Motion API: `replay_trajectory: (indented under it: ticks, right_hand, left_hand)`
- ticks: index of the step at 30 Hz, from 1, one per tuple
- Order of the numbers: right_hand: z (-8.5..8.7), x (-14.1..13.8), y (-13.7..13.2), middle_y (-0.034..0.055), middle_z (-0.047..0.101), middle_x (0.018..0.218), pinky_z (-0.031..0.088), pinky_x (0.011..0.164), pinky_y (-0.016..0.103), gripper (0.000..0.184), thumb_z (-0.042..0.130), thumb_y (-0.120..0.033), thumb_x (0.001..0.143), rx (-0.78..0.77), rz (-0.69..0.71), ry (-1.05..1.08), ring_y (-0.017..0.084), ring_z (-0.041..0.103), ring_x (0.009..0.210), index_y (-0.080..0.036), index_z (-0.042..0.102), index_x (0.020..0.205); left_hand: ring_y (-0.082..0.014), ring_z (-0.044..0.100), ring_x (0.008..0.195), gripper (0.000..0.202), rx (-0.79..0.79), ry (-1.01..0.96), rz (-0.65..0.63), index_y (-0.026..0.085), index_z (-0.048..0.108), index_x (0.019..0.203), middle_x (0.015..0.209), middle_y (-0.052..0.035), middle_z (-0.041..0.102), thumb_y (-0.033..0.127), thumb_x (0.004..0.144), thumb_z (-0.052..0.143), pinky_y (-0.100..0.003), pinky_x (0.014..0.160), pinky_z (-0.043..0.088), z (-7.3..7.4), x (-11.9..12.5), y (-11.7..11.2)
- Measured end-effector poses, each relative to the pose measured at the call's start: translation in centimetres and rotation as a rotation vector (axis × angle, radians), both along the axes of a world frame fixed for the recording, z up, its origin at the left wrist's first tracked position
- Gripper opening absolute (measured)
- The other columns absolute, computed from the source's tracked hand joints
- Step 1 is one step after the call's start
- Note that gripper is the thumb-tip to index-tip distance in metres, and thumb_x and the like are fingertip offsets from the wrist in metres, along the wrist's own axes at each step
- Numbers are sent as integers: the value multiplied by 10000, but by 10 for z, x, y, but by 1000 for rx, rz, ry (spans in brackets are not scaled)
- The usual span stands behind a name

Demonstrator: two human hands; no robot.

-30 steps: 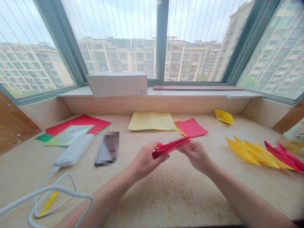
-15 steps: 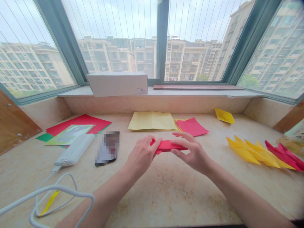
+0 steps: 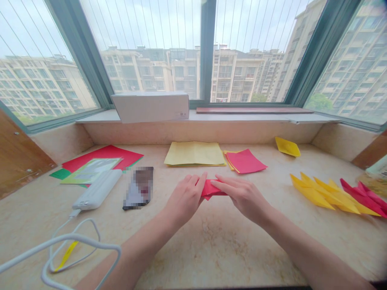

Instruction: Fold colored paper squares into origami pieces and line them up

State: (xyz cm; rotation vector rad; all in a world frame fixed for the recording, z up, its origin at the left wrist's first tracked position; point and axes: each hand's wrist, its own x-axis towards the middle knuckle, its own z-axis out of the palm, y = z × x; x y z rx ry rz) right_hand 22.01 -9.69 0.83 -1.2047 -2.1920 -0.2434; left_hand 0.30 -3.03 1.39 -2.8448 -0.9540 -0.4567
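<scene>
A small folded piece of red paper (image 3: 214, 188) is held between my two hands, just above the marbled countertop. My left hand (image 3: 188, 195) grips its left end, with thumb and fingers closed over it. On its right end my right hand (image 3: 246, 196) has closed, the fingers lying along the top. Both ends of the paper are hidden under my fingers, and a small pointed corner hangs down at its lower left. Behind my hands lie a stack of yellow paper sheets (image 3: 195, 154) and a few red and yellow sheets (image 3: 246, 161).
To the right sit yellow folded paper pieces (image 3: 325, 193), a red folded piece (image 3: 364, 197) and a yellow paper boat-like shape (image 3: 287, 147). At left are red sheets (image 3: 104, 155), a white power bank (image 3: 98, 189) with a cable (image 3: 81, 239), and a phone (image 3: 138, 188). A white box (image 3: 151, 108) stands on the sill.
My right hand has moved left along the red paper and closed on its right end; its fingers were more spread before. The left hand stays at the left end.
</scene>
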Motion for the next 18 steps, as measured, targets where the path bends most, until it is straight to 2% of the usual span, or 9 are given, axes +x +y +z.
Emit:
replay_trajectory:
  ticks: [6,8,10,11,14,16,18]
  right_hand:
    - [9,2,-1,83,673,1301,561,902,407,404,474,-115,981,-18,82,-22,250,675,1131,-282,607,1324]
    - [10,1,-1,92,678,1293,551,905,424,358,560,-239,976,-51,110,-43,267,672,1130,-269,596,1331]
    - [9,-1,-1,109,682,1282,543,896,439,403,628,-371,940,-76,121,-67,288,673,1118,-244,598,1321]
    - [8,-1,-1,109,694,1262,542,878,434,390,628,-392,938,-80,118,-78,288,684,1092,-236,615,1296]
    - [3,-1,1,76,747,1158,529,801,374,232,536,-264,998,-78,106,-76,236,730,946,-242,676,1182]
    - [-1,0,2,58,770,1093,511,759,339,234,517,-203,1000,-90,101,-48,207,739,852,-252,691,1149]
    - [-5,3,4,49,788,1006,496,721,313,221,542,-215,987,-118,87,-17,195,734,783,-256,700,1137]
  left_hand:
    - [-287,603,1048,462,-82,-11,6,107,425,1420,1152,-150,633,159,962,460,-420,889,530,4,-1,-1]
    - [-283,612,1043,426,-130,-17,13,118,464,1389,1147,-150,643,159,965,453,-412,871,537,5,-1,-2]
    - [-285,627,1028,393,-177,-10,9,118,503,1352,1121,-149,659,167,965,456,-410,850,541,5,-2,-3]
    - [-289,638,1009,377,-196,-4,5,115,522,1332,1100,-150,669,179,966,459,-410,834,543,5,-2,-4]
    - [-287,668,908,344,-226,-17,-14,123,572,1271,1017,-145,696,274,984,457,-398,767,543,5,-1,-5]
    - [-275,671,897,329,-216,-61,-69,153,589,1235,1014,-132,704,330,985,470,-381,768,534,5,0,-5]
    - [-261,668,913,259,-191,-98,-147,178,615,1160,1013,-110,712,315,972,501,-363,795,518,5,0,-6]
